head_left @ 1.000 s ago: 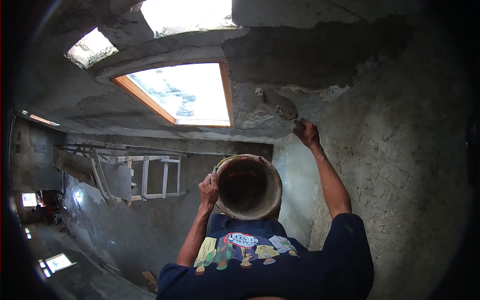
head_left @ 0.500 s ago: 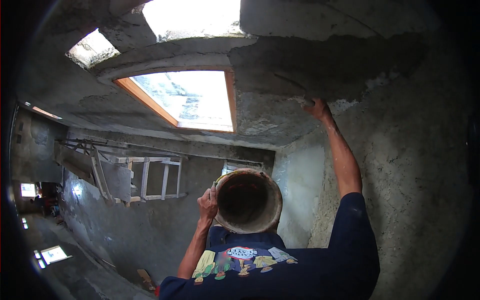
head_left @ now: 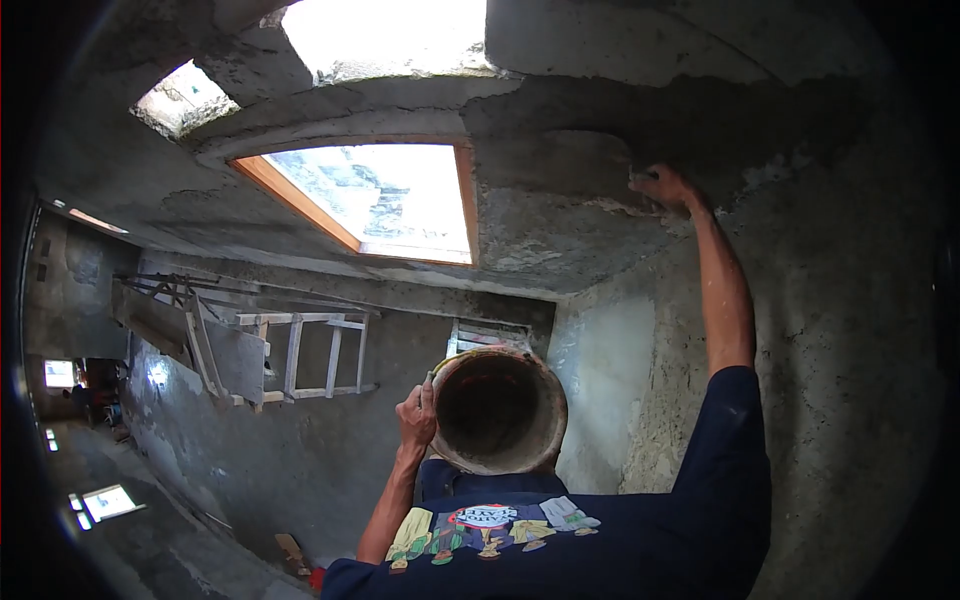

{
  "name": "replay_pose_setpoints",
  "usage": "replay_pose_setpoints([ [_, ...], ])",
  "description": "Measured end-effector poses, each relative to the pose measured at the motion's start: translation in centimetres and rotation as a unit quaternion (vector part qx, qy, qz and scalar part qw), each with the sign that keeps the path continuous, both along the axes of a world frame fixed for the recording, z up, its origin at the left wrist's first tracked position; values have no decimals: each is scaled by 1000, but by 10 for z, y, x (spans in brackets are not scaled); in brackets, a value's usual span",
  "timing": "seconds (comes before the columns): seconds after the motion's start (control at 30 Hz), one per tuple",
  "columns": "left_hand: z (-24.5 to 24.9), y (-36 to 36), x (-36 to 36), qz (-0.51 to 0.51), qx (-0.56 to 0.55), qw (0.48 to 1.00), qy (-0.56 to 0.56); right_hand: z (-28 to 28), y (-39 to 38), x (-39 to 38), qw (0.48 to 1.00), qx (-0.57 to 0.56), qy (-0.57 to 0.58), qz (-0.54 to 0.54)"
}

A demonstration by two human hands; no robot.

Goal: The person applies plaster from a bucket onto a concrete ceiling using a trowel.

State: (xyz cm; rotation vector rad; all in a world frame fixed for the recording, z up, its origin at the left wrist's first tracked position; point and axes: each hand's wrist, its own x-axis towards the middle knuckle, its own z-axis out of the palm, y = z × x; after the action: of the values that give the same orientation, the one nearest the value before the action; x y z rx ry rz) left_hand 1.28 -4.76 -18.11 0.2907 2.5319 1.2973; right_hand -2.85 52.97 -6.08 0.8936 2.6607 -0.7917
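My left hand [head_left: 416,413] is closed on the rim of a round, mortar-stained bucket [head_left: 556,420], held in front of my body. The bucket's mouth faces up towards me; its inside is dark, so its contents are hard to make out. High on the right, my right hand [head_left: 668,188] is wrapped round the handle of a trowel [head_left: 637,176] against the plastered wall [head_left: 560,230]. Most of the trowel's blade blends into the grey surface. Around it lies a darker, wet-looking patch of plaster [head_left: 700,125], with a rough edge below.
Left of the wet patch is a wood-framed window [head_left: 468,205], with bright openings [head_left: 385,40] above. A wooden trestle or scaffold frame [head_left: 330,360] stands on the floor to the left. A rough wall [head_left: 690,400] runs close along my right side.
My right hand has moved right and slightly up along the wall with the trowel. A smoother plaster area now shows left of it. My left hand still holds the bucket.
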Motion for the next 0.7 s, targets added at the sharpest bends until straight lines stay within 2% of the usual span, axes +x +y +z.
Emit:
replay_pose_setpoints([
  [0.1, 3, 1, 1, 4, 3, 1000, 4, 5, 21, 3, 993, -109, 51, -15],
  [0.2, -1, 0, 1, 7, 5, 1000, 6, 14, 33, 16, 989, -132, 73, 13],
  [0.27, 0, 1, 1, 7, 7, 1000, 3, 21, 25, 34, 989, -125, 80, -16],
  [0.33, 0, 2, 0, 9, 10, 1000, 1, 25, 23, 48, 987, -27, 156, 23],
  [0.47, -5, 0, -1, 5, 3, 1000, 4, 10, 33, 64, 994, -13, 86, 70],
  [0.53, -6, 0, -2, 3, 1, 1000, 6, -3, 16, 65, 959, 117, 224, 130],
  [0.57, -4, 1, -2, 3, -4, 1000, -4, -10, 13, 62, 968, 183, 142, 93],
  [0.7, 0, 4, -3, 8, -9, 1000, -14, -12, -12, 17, 974, 190, 68, 103],
])
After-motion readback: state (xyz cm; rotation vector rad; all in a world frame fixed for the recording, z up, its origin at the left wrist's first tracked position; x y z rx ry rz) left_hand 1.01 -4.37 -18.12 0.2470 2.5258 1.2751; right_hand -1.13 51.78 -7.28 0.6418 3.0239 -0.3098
